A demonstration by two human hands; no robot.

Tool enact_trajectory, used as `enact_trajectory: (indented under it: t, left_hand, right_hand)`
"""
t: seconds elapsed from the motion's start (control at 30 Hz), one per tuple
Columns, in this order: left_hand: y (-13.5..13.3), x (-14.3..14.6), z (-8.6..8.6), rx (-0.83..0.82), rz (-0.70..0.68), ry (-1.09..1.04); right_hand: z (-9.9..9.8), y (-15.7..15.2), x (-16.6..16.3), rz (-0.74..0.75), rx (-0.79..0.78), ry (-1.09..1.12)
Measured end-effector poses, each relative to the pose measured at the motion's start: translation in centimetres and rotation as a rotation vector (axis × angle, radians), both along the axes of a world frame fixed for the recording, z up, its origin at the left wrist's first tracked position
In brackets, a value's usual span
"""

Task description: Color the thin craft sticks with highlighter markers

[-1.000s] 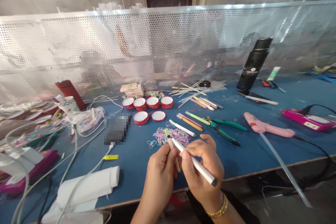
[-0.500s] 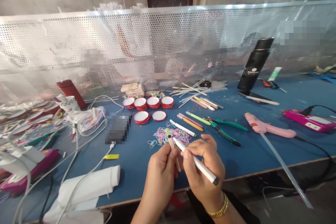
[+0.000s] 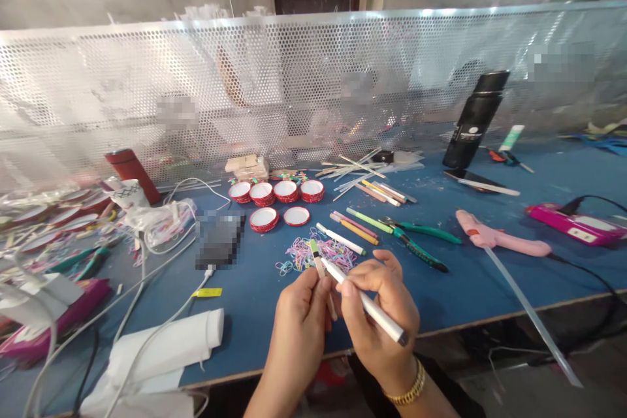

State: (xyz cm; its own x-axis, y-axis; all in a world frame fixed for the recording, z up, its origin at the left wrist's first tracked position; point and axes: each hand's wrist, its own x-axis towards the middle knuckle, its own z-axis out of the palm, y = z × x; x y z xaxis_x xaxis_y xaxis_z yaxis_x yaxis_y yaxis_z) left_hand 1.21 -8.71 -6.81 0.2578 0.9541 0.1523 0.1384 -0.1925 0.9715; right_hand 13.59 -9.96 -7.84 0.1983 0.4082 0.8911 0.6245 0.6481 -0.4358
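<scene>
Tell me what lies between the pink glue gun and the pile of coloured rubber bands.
In the head view, green-handled pliers and a row of markers lie on the blue table between the pink glue gun and the rubber bands.

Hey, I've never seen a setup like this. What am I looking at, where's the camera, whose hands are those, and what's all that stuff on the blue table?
There is no machine here. The camera sits on a person's head and looks forward and down, so the two bare hands at the bottom are that person's own. The left hand pinches a thin stick with a pale green tip. The right hand holds a white pen with its tip against the stick. On the blue table lie coloured rubber bands, red-rimmed lids, green-handled pliers, a pink glue gun and a black bottle. A mesh screen stands behind.
</scene>
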Motion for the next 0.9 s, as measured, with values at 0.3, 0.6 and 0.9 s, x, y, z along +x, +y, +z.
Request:
enact_trajectory:
  t: [0.3,0.6,0.9]
  left_hand:
    - [-0.14,0.08,0.11,-0.007,0.014,-0.008]
    - [-0.12,0.09,0.14,-0.001,0.026,-0.013]
    - [-0.11,0.03,-0.12,-0.006,0.011,-0.011]
  right_hand:
    - [0.03,0.04,-0.08,0.016,0.003,-0.024]
    - [0.18,-0.09,-0.09,0.045,0.007,-0.03]
    - [-0.03,0.06,0.02,0.001,0.008,-0.009]
